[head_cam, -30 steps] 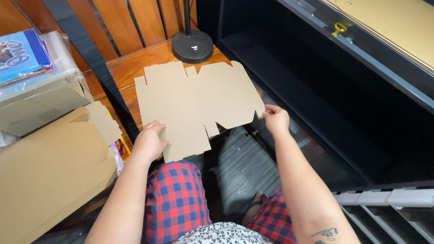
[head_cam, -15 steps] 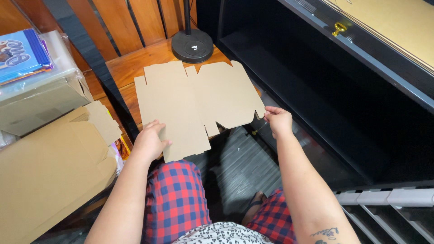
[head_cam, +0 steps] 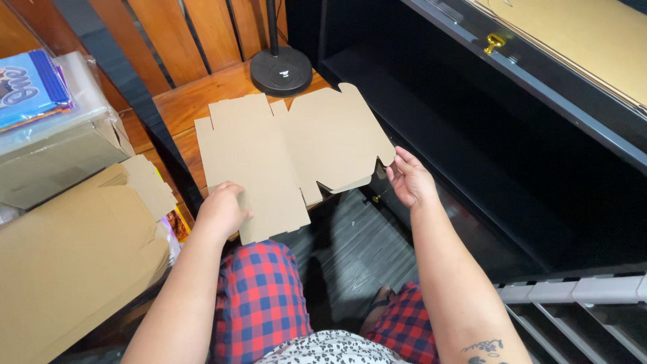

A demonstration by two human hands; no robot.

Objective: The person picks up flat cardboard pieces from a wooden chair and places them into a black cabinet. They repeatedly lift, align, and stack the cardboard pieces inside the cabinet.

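Head view: our left hand point(head_cam: 221, 210) has its fingers clamped on the flat cardboard box blank point(head_cam: 290, 155). Our right hand point(head_cam: 410, 180) touches its right edge, fingers apart.

Bright, even overhead light, sharp focus; the black shelf point(head_cam: 472, 155) swallows detail (soft shadows only).

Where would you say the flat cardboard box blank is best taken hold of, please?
Probably at its two near corners. The flat cardboard box blank lies unfolded on the wooden bench, its near edge overhanging toward the knees. The left hand rests on the near left panel; the right hand is open at the right flap. A pinch grip from each side, under the overhang, suits so thin a sheet.
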